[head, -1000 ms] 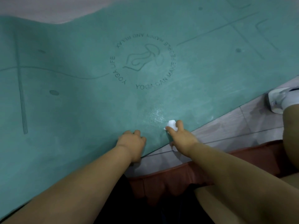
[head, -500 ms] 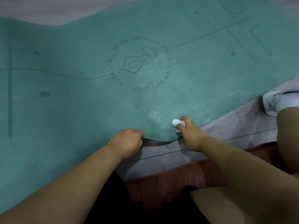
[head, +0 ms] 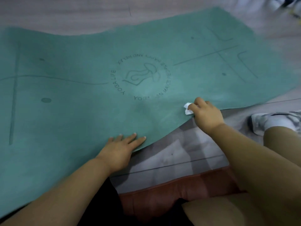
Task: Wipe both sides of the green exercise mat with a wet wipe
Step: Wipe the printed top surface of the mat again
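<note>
Matte teal-green foam, spread across pale floor tiles: the exercise mat, printed with thin guide lines, dark dots and a round "YOGA LIFE" emblem. At its wavy near edge, left hand pressed flat, fingers straight and spread. Further right, right hand curled around a crumpled white wet wipe on the mat's edge.

"YOGA LIFE" on the green mat
</note>
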{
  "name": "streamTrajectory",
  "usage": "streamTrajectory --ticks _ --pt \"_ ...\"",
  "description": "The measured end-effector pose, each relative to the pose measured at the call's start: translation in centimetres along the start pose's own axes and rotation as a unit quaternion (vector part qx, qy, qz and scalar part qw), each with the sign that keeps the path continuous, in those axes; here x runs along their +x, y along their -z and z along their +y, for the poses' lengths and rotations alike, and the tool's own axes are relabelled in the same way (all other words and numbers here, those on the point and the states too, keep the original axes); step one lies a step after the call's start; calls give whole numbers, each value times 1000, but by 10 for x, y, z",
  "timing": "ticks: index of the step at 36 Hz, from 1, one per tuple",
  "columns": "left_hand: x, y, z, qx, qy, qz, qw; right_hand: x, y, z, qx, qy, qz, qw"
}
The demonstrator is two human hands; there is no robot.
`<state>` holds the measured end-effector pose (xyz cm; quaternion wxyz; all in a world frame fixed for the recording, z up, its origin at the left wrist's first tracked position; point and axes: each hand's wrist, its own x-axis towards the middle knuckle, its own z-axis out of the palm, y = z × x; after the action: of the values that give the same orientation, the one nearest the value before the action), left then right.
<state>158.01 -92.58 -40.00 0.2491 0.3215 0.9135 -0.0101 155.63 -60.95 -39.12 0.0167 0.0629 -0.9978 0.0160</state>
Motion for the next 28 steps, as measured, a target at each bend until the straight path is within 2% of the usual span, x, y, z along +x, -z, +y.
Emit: streamTrajectory --ticks 2,9,16,22,28 --pt "6 10 8 -7 24 -42 999 3 15 8 -14 15 33 999" --pt "30 44 30 -51 -12 -21 998 4 69 36 -31 10 129 991" --pt "51 58 59 -91 -75 24 993 -22 114 67 -77 -14 134 988" --pt "68 68 95 -113 -146 60 981 -55 135 94 -90 -92 128 983" --pt "73 69 104 -148 -163 82 972 -60 145 102 -98 -63 77 990"
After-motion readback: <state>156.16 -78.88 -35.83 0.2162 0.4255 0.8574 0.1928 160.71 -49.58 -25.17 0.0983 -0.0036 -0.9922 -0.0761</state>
